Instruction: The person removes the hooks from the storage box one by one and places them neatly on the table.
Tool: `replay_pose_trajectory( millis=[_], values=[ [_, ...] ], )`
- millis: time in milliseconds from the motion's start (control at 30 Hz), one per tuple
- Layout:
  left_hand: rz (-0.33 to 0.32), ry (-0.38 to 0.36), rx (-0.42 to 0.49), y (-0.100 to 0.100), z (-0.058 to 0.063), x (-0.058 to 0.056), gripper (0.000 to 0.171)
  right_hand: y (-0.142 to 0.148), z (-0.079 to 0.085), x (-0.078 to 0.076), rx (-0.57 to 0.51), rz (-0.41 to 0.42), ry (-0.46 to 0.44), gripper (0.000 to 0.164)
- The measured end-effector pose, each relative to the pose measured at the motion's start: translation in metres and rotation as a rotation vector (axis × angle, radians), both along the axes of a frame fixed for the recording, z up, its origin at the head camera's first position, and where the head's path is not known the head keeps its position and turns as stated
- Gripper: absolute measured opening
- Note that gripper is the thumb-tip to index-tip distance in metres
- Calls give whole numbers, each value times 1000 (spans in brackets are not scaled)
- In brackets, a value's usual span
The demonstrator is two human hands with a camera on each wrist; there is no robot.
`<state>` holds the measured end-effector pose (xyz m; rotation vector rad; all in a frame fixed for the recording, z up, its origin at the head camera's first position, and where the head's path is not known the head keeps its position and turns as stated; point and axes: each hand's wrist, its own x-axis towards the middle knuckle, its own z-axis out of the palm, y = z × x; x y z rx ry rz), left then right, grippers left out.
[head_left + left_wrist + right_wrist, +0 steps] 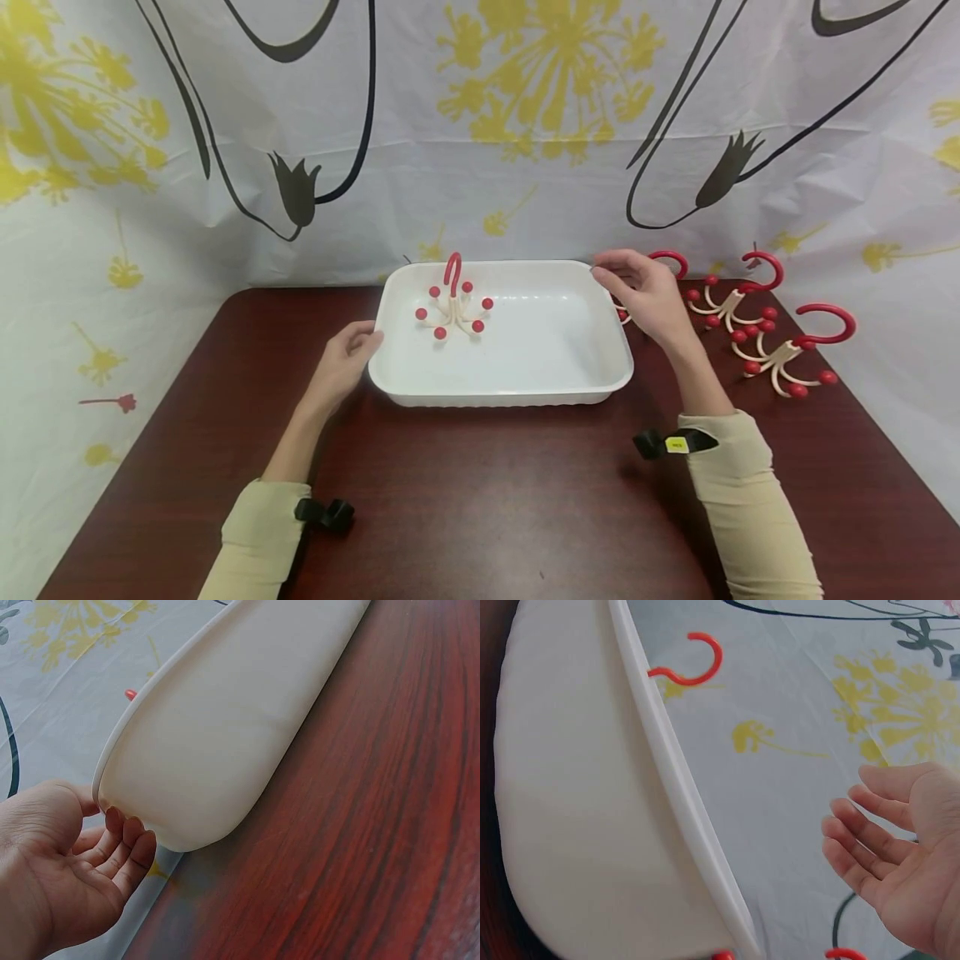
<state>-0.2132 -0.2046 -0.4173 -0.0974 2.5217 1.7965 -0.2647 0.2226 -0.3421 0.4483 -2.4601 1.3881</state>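
Observation:
A white rectangular tray lies on the dark table. Inside its left half stands a small hanger with a red hook on top and cream arms ending in red balls. My left hand pinches the tray's left rim; in the left wrist view, its curled fingers are on the outer wall and the thumb goes behind the rim. Above the tray's right back corner, my right hand holds nothing. Its fingers are loosely bent, apart from the rim in the right wrist view.
Right of the tray are more such hangers: one at the right edge, one behind it, and one partly hidden by my right hand, its red hook showing. A patterned white cloth hangs behind the brown table.

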Motion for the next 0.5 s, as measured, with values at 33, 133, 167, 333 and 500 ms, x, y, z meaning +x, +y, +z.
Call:
replay_pose_trajectory(
  millis=[33,133,167,333,500],
  values=[
    [-1,1,-1,0,0,0,51,-4,0,-1,-2,8,-3,35],
    [-2,6,-2,0,0,0,51,-14,0,-2,-6,34,-8,36],
    [-3,7,0,0,0,0,51,-18,0,-3,-11,45,-10,36],
    [-8,12,-2,0,0,1,52,-36,-1,-6,-20,86,-10,34],
    [-12,20,-2,0,0,0,52,-53,-4,-10,-31,122,-13,33]
  ],
)
